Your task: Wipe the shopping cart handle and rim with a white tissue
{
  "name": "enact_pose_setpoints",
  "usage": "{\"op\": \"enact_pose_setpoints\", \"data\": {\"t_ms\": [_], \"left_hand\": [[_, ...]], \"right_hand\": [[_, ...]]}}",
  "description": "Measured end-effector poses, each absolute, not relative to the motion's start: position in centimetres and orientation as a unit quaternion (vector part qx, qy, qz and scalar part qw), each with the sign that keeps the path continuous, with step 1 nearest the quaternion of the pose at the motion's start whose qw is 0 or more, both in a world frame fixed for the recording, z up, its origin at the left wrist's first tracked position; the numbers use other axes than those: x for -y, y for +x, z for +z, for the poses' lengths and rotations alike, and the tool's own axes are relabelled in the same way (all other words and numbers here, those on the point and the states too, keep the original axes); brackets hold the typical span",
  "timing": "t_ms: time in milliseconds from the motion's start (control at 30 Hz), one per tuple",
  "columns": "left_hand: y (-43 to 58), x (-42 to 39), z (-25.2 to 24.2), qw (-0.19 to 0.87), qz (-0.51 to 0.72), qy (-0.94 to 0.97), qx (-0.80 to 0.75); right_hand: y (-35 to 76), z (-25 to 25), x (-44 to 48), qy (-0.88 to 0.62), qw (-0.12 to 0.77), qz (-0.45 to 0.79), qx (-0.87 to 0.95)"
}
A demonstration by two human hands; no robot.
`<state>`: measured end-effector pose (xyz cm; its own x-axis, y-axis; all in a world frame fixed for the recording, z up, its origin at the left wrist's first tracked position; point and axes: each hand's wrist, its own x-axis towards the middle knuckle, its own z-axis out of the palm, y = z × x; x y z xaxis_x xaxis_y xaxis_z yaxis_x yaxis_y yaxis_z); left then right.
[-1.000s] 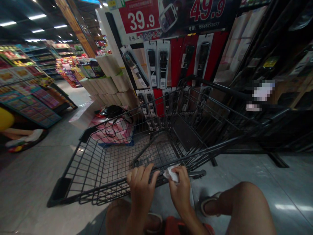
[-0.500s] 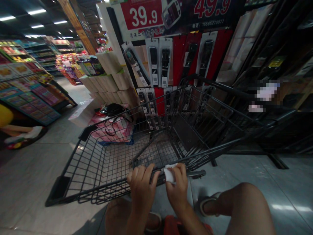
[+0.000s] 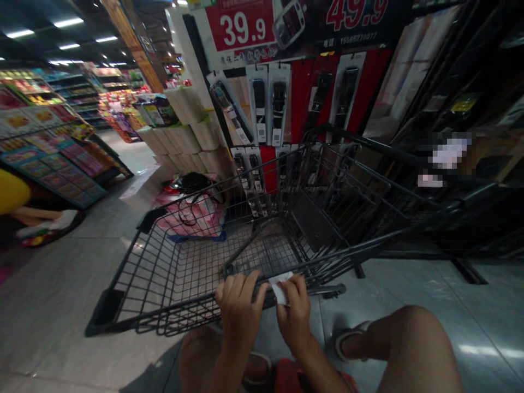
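A dark wire shopping cart [image 3: 172,262] stands in front of me with nothing in its basket. My left hand [image 3: 239,308] is wrapped around the cart's handle bar [image 3: 327,289]. Right beside it, my right hand [image 3: 293,314] pinches a small white wipe [image 3: 280,288] against the same bar. The two hands nearly touch. My bare knee [image 3: 413,349] and sandalled foot [image 3: 347,341] show below the handle.
A display rack of hanging belts [image 3: 270,103] with red price signs [image 3: 241,24] stands just past the cart. Stacked tissue packs [image 3: 184,136] and a pink bag [image 3: 196,215] lie to its left. Dark shelving [image 3: 483,164] fills the right; store aisles [image 3: 53,147] run off at left.
My right hand has slid the white wipe a little left along the handle, closer to my left hand. The cart and view have shifted slightly.
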<state>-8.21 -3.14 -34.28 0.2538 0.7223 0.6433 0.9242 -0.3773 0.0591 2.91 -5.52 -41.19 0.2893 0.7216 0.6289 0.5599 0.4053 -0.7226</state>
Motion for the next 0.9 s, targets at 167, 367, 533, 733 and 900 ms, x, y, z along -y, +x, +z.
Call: {"op": "enact_pose_setpoints", "data": {"t_ms": [167, 367, 533, 733, 900], "left_hand": [[-8.4, 3.1, -34.3, 0.18, -0.318, -0.779, 0.511], [-8.5, 3.1, -34.6, 0.171, -0.315, -0.779, 0.514], [-8.5, 3.1, -34.6, 0.172, -0.312, -0.778, 0.518], [-8.5, 3.2, -34.6, 0.164, -0.294, -0.778, 0.53], [-8.2, 3.2, -34.3, 0.168, -0.292, -0.773, 0.538]], "right_hand": [[3.0, -41.8, 6.5, -0.563, 0.594, 0.159, 0.552], [4.8, -39.8, 8.4, -0.621, 0.637, 0.256, 0.379], [4.9, -38.1, 8.1, -0.607, 0.685, 0.209, 0.343], [3.5, -39.2, 6.4, -0.58, 0.643, 0.092, 0.492], [3.0, -40.2, 6.1, -0.578, 0.636, 0.069, 0.507]]}}
